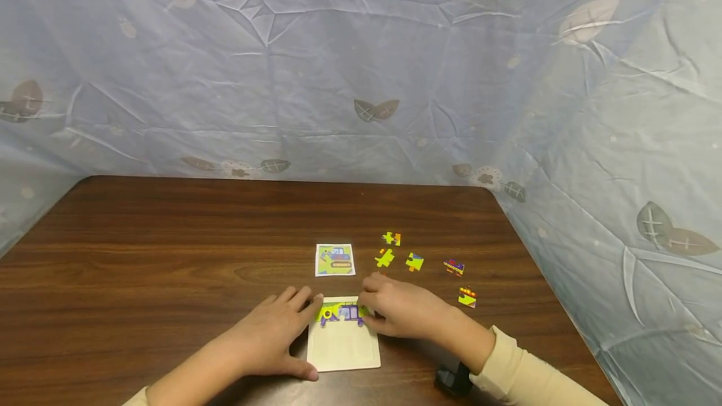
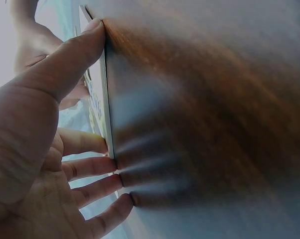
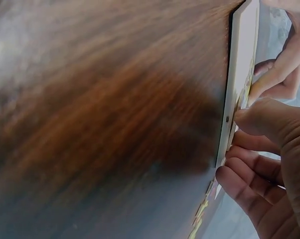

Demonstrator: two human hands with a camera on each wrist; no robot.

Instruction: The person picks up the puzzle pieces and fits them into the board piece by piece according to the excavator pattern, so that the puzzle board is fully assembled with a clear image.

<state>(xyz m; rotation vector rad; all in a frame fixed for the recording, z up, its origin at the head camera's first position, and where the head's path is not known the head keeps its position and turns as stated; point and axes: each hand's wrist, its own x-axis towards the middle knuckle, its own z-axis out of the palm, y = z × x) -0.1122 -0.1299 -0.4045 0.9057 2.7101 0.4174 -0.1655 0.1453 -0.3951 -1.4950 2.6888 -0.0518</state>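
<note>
A pale wooden puzzle tray (image 1: 343, 349) lies on the table, with joined jigsaw pieces (image 1: 345, 312) along its far side showing green, purple and a window. My left hand (image 1: 271, 333) is spread along the tray's left side. Its thumb touches the near left corner and its index finger rests at the far left corner; the left wrist view shows the other fingertips on the table. At the far right corner my right hand (image 1: 403, 307) pinches a green puzzle piece (image 1: 363, 310) between thumb and fingers, which mostly hide it.
Behind the tray lies a picture card (image 1: 335, 260) of an excavator. Loose puzzle pieces are scattered to the right, among them a green one (image 1: 414, 261), a striped one (image 1: 454, 266) and another (image 1: 467, 297). A black object (image 1: 453, 381) sits by the right wrist. Patterned cloth (image 1: 316, 80) hangs around the table.
</note>
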